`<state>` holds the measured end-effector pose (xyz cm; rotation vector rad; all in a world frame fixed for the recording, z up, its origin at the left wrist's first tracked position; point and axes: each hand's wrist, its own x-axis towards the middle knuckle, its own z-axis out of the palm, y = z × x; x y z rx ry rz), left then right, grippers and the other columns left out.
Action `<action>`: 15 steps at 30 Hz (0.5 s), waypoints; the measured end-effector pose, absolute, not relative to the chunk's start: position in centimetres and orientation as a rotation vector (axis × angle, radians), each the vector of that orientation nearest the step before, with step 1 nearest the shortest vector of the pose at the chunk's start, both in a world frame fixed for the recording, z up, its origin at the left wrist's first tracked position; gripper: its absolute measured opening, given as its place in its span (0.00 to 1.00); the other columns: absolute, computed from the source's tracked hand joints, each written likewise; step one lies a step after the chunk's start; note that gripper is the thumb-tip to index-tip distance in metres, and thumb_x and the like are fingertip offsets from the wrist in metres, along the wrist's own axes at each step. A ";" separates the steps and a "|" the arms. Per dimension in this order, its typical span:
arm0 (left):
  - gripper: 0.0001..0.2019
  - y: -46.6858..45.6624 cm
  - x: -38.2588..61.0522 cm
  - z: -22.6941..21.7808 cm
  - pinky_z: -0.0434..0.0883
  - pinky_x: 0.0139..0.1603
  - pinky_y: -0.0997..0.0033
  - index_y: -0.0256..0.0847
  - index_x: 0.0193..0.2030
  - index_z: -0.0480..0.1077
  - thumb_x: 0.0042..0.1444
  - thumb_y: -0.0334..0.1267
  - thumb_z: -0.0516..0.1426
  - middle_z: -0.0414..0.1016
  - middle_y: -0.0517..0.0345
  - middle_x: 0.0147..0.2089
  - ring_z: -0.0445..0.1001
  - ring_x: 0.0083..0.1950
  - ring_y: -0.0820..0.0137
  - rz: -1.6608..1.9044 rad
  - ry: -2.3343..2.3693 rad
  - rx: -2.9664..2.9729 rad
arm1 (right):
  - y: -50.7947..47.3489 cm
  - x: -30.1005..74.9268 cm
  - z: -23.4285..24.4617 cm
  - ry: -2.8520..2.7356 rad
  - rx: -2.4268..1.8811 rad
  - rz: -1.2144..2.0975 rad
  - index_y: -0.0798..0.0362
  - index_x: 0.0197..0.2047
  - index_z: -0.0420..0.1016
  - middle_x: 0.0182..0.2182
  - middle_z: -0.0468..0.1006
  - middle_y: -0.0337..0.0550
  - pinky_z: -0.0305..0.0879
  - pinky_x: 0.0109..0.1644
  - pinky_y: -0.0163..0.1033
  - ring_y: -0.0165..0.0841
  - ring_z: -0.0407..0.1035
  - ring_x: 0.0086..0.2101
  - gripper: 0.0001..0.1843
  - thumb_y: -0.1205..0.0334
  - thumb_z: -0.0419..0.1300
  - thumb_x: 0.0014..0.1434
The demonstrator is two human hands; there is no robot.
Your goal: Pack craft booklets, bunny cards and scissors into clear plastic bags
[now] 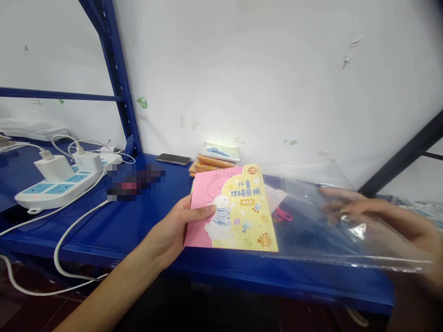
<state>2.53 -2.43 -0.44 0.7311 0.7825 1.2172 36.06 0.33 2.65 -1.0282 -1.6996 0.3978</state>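
My left hand grips the left edge of a thin pink and yellow paper-cutting booklet, thumb on its cover. A white bear in a striped sweater and Chinese characters are printed on it. A clear plastic bag stretches from behind the booklet's right side to the right. My right hand is closed on the bag, blurred and partly seen through the film. Pink-handled scissors and a pale sheet show through the plastic, just right of the booklet.
A stack of booklets lies against the wall, with a phone to its left. On the left are a white power strip with chargers, loose white cables and a pixelated dark object. Blue posts frame the blue table.
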 end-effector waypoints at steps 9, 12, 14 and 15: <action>0.29 -2.7 2.8 -0.5 0.82 0.47 0.57 0.37 0.64 0.70 0.55 0.33 0.68 0.83 0.40 0.54 0.84 0.50 0.49 1.222 0.787 0.792 | 1.0 36.3 2.2 -2.008 -0.986 0.462 0.39 0.39 0.85 0.44 0.86 0.40 0.79 0.52 0.39 0.46 0.77 0.54 0.06 0.56 0.65 0.62; 0.30 -2.5 2.3 -0.4 0.81 0.49 0.57 0.42 0.65 0.69 0.55 0.33 0.68 0.82 0.43 0.56 0.83 0.51 0.51 1.273 0.772 0.898 | 1.0 37.2 2.2 -2.168 -1.014 0.403 0.36 0.45 0.86 0.48 0.86 0.40 0.81 0.50 0.41 0.46 0.77 0.55 0.10 0.54 0.63 0.63; 0.31 -2.6 2.0 -0.2 0.81 0.49 0.58 0.44 0.66 0.67 0.55 0.33 0.68 0.81 0.46 0.58 0.83 0.52 0.51 1.347 0.798 0.999 | 0.9 37.7 2.1 -2.147 -1.018 0.358 0.36 0.47 0.86 0.54 0.83 0.41 0.78 0.55 0.44 0.48 0.72 0.60 0.11 0.53 0.64 0.62; 0.31 -2.6 1.8 0.0 0.81 0.48 0.58 0.45 0.66 0.68 0.55 0.34 0.68 0.80 0.47 0.58 0.82 0.52 0.51 1.396 0.840 1.058 | 0.9 37.7 2.1 -2.074 -1.021 0.347 0.37 0.47 0.86 0.57 0.81 0.41 0.77 0.57 0.46 0.49 0.71 0.61 0.12 0.52 0.65 0.61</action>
